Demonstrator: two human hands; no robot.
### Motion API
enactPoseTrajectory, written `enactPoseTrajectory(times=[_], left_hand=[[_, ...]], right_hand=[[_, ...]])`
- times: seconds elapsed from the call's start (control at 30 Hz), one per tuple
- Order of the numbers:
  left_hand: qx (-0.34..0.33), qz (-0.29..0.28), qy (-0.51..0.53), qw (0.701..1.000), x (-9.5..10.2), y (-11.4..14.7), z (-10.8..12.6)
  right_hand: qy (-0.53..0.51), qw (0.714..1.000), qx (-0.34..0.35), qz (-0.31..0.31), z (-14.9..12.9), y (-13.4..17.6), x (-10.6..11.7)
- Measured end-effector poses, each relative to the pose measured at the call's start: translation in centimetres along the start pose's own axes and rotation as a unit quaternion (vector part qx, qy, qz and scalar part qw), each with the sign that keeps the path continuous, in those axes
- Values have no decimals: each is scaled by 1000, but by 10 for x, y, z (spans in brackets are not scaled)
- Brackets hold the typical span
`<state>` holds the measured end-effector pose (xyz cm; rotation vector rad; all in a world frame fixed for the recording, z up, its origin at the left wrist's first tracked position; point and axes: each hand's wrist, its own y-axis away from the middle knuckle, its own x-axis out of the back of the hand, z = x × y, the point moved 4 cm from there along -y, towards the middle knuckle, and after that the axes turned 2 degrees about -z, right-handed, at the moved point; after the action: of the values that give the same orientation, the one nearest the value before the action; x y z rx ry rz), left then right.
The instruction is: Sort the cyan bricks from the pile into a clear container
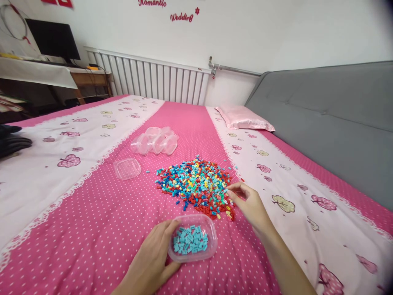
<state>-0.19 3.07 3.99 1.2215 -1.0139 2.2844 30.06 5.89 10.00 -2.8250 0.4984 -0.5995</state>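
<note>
A clear plastic container (pixel 212 246) sits on the pink dotted bedspread, with several turquoise toy bricks (pixel 190 239) lying inside it. My left hand (pixel 156 250) grips the container's left side, thumb at the near edge and fingers over the far rim. Beyond it spreads a heap of mixed toy bricks (pixel 196 182) in red, blue, turquoise, yellow and white. At the heap's right edge my right hand (pixel 247 200) is closed in a pinch, with a small light blue brick (pixel 226 191) at its fingertips.
A clear lid (pixel 127 169) lies left of the heap, and several more clear containers (pixel 156 140) are grouped behind it. Farther back are a pink pillow (pixel 244 118), a white radiator (pixel 153 78) and a grey headboard (pixel 325 110). A black glove-like item (pixel 12 141) lies far left.
</note>
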Motion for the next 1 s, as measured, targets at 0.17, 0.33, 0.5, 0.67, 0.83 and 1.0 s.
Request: enactPoseTrajectory(times=[0.17,0.33,0.5,0.67,0.83,1.0], left_hand=[[2,-5,9,1000,0,-2,1],[6,-5,6,1000,0,-2,1],[1,-9,9,1000,1,-3,3],[4,-18,15,1000,2,-4,5],[5,-17,16,1000,3,-4,6],[3,-15,7,1000,2,-3,5]], right_hand=[[244,957,115,-109,-54,40,-27],[455,860,187,-136,-65,68,-75],[546,812,165,-119,-54,70,-97],[554,807,152,-133,-51,66,-97],[540,814,163,-142,-55,66,-95],[502,835,179,-134,-60,66,-81]])
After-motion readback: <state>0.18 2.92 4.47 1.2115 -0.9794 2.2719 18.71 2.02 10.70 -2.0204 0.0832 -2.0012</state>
